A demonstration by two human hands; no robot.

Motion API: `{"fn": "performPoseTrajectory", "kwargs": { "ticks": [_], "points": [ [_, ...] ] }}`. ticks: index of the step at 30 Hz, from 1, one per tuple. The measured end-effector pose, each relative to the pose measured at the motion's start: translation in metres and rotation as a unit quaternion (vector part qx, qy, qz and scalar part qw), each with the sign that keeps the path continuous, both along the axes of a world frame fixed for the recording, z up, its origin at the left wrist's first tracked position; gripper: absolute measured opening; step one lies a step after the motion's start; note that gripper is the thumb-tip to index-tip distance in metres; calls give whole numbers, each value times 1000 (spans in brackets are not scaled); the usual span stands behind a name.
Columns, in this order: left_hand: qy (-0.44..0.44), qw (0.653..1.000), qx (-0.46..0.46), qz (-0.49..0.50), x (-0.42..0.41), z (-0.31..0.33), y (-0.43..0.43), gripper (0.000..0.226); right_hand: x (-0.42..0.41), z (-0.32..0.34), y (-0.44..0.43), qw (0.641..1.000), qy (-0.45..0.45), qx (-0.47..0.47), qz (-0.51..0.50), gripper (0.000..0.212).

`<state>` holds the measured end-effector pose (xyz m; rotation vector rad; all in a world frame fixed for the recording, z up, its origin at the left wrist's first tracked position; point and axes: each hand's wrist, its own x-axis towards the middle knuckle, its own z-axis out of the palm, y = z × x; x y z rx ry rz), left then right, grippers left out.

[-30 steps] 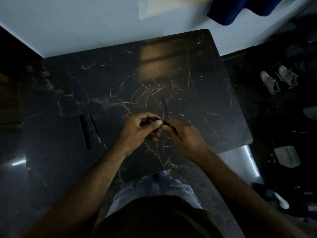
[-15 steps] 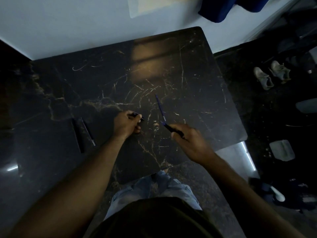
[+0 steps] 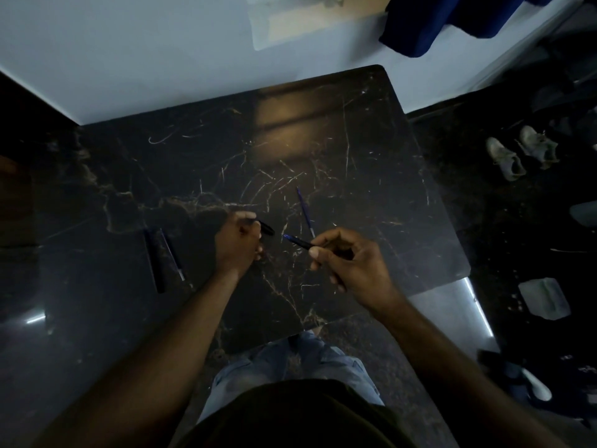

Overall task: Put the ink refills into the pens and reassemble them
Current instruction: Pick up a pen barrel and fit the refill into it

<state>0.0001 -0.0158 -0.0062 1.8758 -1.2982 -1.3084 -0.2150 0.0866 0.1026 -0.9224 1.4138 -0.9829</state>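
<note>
My right hand [image 3: 352, 270] clamped the pen barrel [image 3: 298, 242], tip aimed at the cap [image 3: 266, 228] gripped in my left hand [image 3: 237, 244]; a spare refill [image 3: 305, 211] lay on the worktop [image 3: 323, 150] just beyond my fingers.

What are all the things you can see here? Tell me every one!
Table: 1, black marble, centre.
Loose refill: 1, blue, on the table beyond the hands.
Pen barrel: 1, dark, table's left.
Second refill: 1, thin, beside that barrel.
Pen piece: 1, black, in the left hand.
Pen part: 1, blue-tipped, in the right hand.
Shoes: 2, grey, floor at right.
Cloth: 1, blue, top right.
Left hand: 1, closed.
Right hand: 1, pinching.
</note>
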Motion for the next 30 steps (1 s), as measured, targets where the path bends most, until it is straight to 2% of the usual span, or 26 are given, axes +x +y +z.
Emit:
{"fn": "performPoseTrajectory", "kwargs": {
  "ticks": [3,6,8,11,13,16,19,21,24,27,30],
  "points": [
    [115,992,26,-48,-7,39,10,20,-1,6,-4,1000,-16,3,-18,9],
    [278,949,66,-131,-16,80,24,21,-3,11,-7,998,-40,27,-28,9],
    [316,936,59,-143,-21,98,32,20,-6,15,-10,997,-65,42,-18,10],
    [341,935,30,-96,-26,116,38,16,-9,23,-13,991,-123,46,-7,16],
    [353,933,21,-72,-28,125,41,19,-10,28,-15,980,-190,46,-39,20],
    [332,942,-22,-50,-35,136,46,20,-11,34,-18,948,-298,41,-107,15],
    [287,952,-97,-45,-44,147,48,18,-11,41,-18,931,-339,20,-133,8],
    [251,952,-151,-86,-46,155,48,14,-12,46,-17,931,-340,2,-136,6],
    [146,945,-234,-175,-44,168,44,7,-17,55,-15,934,-334,-25,-125,5],
    [46,919,-316,-230,-47,181,39,11,-25,64,-16,935,-332,-57,-106,6],
    [26,910,-336,-240,-52,188,41,17,-34,73,-18,942,-316,-86,-77,7]
  ]
}}
